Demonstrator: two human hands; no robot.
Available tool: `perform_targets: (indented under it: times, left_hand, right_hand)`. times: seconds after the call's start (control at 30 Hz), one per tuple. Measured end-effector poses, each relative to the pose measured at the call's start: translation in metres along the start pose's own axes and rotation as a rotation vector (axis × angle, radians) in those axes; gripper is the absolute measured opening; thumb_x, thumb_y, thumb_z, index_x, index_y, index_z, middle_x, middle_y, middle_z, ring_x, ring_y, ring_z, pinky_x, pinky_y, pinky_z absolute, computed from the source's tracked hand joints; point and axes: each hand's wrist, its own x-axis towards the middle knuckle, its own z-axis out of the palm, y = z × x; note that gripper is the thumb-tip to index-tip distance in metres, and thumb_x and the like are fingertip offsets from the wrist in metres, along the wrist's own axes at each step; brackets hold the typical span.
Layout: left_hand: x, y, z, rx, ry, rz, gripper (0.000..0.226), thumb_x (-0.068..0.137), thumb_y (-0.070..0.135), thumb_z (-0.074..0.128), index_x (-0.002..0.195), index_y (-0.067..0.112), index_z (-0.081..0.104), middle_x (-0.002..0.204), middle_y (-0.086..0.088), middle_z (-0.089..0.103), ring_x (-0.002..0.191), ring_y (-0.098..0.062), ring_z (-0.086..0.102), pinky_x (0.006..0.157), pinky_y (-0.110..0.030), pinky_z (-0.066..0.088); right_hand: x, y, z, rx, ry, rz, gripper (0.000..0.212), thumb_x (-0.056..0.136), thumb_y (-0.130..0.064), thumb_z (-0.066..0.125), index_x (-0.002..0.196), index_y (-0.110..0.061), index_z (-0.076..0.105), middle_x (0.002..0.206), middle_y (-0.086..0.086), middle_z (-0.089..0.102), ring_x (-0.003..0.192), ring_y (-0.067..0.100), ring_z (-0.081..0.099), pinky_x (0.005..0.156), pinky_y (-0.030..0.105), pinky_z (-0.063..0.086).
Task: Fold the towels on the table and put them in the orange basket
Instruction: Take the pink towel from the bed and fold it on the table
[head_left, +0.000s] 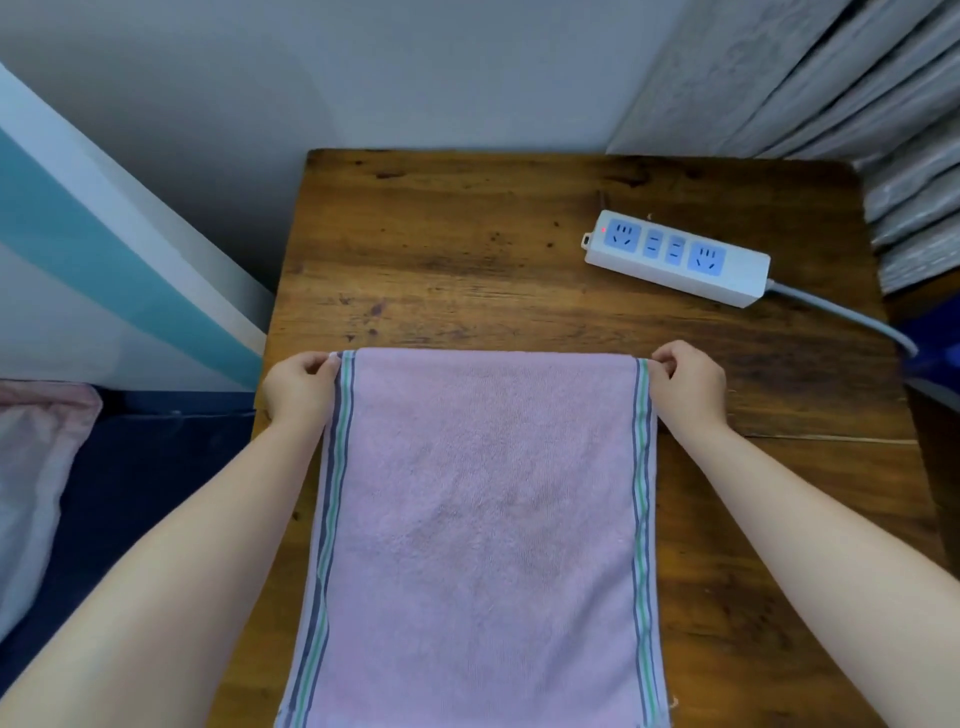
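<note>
Pink towel (483, 530) with green and grey striped side borders lies lengthwise on the wooden table (467, 249), its near end running out of view at the bottom edge. Left hand (298, 387) pinches the far left corner with curled fingers, and right hand (688, 382) pinches the far right corner likewise. White power strip (675, 257) with blue sockets lies on the table's far right part, well apart from the towel.

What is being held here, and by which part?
The towel: the left hand pinches its far left corner, the right hand its far right corner.
</note>
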Motion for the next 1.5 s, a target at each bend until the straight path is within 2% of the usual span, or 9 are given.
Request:
perform_targets:
  times: [0.17, 0.33, 0.47, 0.67, 0.8, 0.93, 1.17, 1.33, 1.5]
  left_hand:
    - [0.006, 0.012, 0.003, 0.245, 0.043, 0.11, 0.026, 0.093, 0.03, 0.049, 0.101, 0.009, 0.062, 0.102, -0.013, 0.065, 0.08, -0.023, 0.05, 0.071, -0.034, 0.042]
    - [-0.024, 0.003, -0.01, 0.321, -0.011, 0.234, 0.041, 0.093, 0.031, 0.047, 0.124, 0.004, 0.047, 0.122, -0.019, 0.053, 0.109, -0.034, 0.052, 0.087, -0.043, 0.045]
    - [-0.092, -0.045, -0.027, 0.543, -0.113, 0.609, 0.035, 0.087, 0.013, 0.057, 0.119, -0.002, 0.052, 0.122, -0.026, 0.053, 0.112, -0.04, 0.049, 0.093, -0.046, 0.042]
    - [-0.17, -0.128, -0.062, 0.755, -0.53, 1.251, 0.027, 0.076, 0.024, 0.045, 0.072, 0.006, 0.065, 0.072, -0.011, 0.066, 0.062, -0.027, 0.064, 0.058, -0.028, 0.048]
    - [-0.179, -0.158, -0.082, 0.921, -0.695, 1.26, 0.039, 0.07, 0.05, 0.05, 0.08, 0.015, 0.063, 0.08, -0.001, 0.067, 0.07, -0.02, 0.065, 0.064, -0.024, 0.047]
    - [-0.181, -0.161, -0.089, 0.898, -0.624, 1.292, 0.034, 0.046, 0.01, 0.079, 0.076, 0.011, 0.064, 0.075, -0.006, 0.068, 0.065, -0.024, 0.067, 0.056, -0.023, 0.052]
    - [-0.183, -0.146, -0.085, 0.997, -0.515, 1.287, 0.044, 0.018, -0.002, 0.086, 0.056, 0.008, 0.066, 0.055, -0.006, 0.064, 0.046, -0.021, 0.06, 0.038, -0.017, 0.045]
    - [-0.171, -0.136, -0.089, 0.968, -0.702, 0.977, 0.021, 0.086, 0.007, 0.055, 0.103, 0.014, 0.063, 0.104, -0.003, 0.064, 0.094, -0.021, 0.058, 0.071, -0.029, 0.05]
    - [-0.155, -0.112, -0.115, 0.666, -0.996, 0.545, 0.017, 0.089, 0.026, 0.059, 0.095, 0.013, 0.068, 0.073, 0.004, 0.059, 0.063, -0.011, 0.046, 0.055, -0.021, 0.032]
  right_hand:
    - [0.0, 0.0, 0.004, -0.221, 0.007, -0.15, 0.026, 0.095, -0.018, 0.042, 0.109, -0.003, 0.058, 0.109, 0.015, 0.06, 0.103, 0.029, 0.054, 0.088, 0.04, 0.043]
    - [-0.032, 0.01, -0.007, -0.149, 0.035, -0.134, 0.036, 0.095, -0.023, 0.041, 0.123, -0.001, 0.048, 0.125, 0.02, 0.05, 0.117, 0.034, 0.045, 0.099, 0.044, 0.036]
    - [-0.113, 0.033, -0.017, -0.226, -0.049, -0.408, 0.019, 0.085, -0.008, 0.052, 0.1, 0.001, 0.058, 0.103, 0.021, 0.058, 0.099, 0.038, 0.053, 0.087, 0.046, 0.04]
    - [-0.223, 0.07, -0.023, -0.422, -0.402, -1.009, 0.018, 0.067, -0.028, 0.066, 0.07, -0.01, 0.069, 0.073, 0.007, 0.067, 0.066, 0.024, 0.066, 0.069, 0.026, 0.047]
    - [-0.255, 0.08, -0.023, -0.628, -0.7, -0.999, 0.045, 0.044, -0.048, 0.081, 0.077, -0.02, 0.067, 0.089, 0.0, 0.069, 0.079, 0.018, 0.068, 0.072, 0.028, 0.053]
    - [-0.261, 0.086, -0.017, -0.628, -0.527, -0.988, 0.043, 0.032, -0.008, 0.084, 0.073, -0.011, 0.07, 0.084, 0.007, 0.072, 0.073, 0.023, 0.069, 0.066, 0.028, 0.054]
    - [-0.262, 0.059, -0.016, -0.769, -0.472, -0.903, 0.027, 0.041, 0.006, 0.077, 0.064, -0.001, 0.065, 0.066, 0.014, 0.066, 0.06, 0.027, 0.063, 0.05, 0.026, 0.048]
    - [-0.248, 0.051, -0.023, -0.781, -0.614, -0.665, 0.022, 0.087, -0.007, 0.043, 0.099, -0.004, 0.061, 0.102, 0.013, 0.062, 0.097, 0.028, 0.055, 0.065, 0.03, 0.037]
    - [-0.233, 0.047, -0.057, -0.61, -0.772, -0.642, 0.018, 0.085, -0.01, 0.044, 0.081, -0.011, 0.062, 0.083, 0.004, 0.054, 0.087, 0.022, 0.053, 0.072, 0.033, 0.044]
